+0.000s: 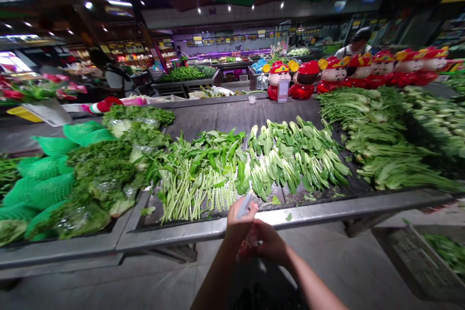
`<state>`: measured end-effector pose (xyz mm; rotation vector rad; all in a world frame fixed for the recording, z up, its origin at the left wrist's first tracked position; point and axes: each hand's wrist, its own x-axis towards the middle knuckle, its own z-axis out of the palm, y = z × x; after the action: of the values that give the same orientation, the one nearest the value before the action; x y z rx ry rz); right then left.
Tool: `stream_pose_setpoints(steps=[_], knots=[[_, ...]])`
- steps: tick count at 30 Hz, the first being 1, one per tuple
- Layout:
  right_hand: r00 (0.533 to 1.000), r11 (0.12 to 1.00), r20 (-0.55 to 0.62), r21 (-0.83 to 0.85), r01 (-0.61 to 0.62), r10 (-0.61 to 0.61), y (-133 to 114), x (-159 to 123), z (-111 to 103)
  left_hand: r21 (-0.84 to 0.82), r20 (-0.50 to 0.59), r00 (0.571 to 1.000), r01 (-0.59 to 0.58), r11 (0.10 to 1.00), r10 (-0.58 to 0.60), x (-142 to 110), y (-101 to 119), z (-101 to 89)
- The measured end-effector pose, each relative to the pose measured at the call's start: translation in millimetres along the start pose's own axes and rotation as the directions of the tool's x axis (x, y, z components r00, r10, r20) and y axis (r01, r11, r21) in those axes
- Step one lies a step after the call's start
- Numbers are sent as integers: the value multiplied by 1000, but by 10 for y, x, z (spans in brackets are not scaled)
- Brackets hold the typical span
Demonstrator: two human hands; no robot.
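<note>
My left hand (241, 220) grips a slim white object (244, 206), which sticks up past the fingers. My right hand (264, 242) sits close against the left, its fingers curled, with something small and translucent (250, 240) between the hands. Both hands hover just in front of the steel edge (290, 215) of a produce display. Nearest them lie bundled bok choy (290, 164) and long-stemmed leafy greens (198, 179) on a black perforated mat (232, 118). Neither hand touches the vegetables.
Netted and wrapped lettuce (98, 179) lies to the left, and more greens (385, 140) to the right. Red-and-gold figurines (337, 72) line the far side. A crate of greens (425, 256) stands on the floor at right. A person (116, 75) and a partly hidden person (354, 46) stand beyond.
</note>
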<state>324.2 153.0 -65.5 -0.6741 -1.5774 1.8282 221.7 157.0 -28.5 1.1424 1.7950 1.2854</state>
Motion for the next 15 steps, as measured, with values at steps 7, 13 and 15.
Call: stream_pose_setpoints(steps=[7,13,15], knots=[[998,998,56,65,-10,7,18,15,2,77,3,994,-110,991,110,-5,-8,-45],[995,992,55,89,-90,85,69,-12,78,167,-89,986,-125,978,141,-46,-137,-87],[990,989,90,97,-115,106,91,-16,106,194,-128,981,-118,974,144,-52,-220,-96]])
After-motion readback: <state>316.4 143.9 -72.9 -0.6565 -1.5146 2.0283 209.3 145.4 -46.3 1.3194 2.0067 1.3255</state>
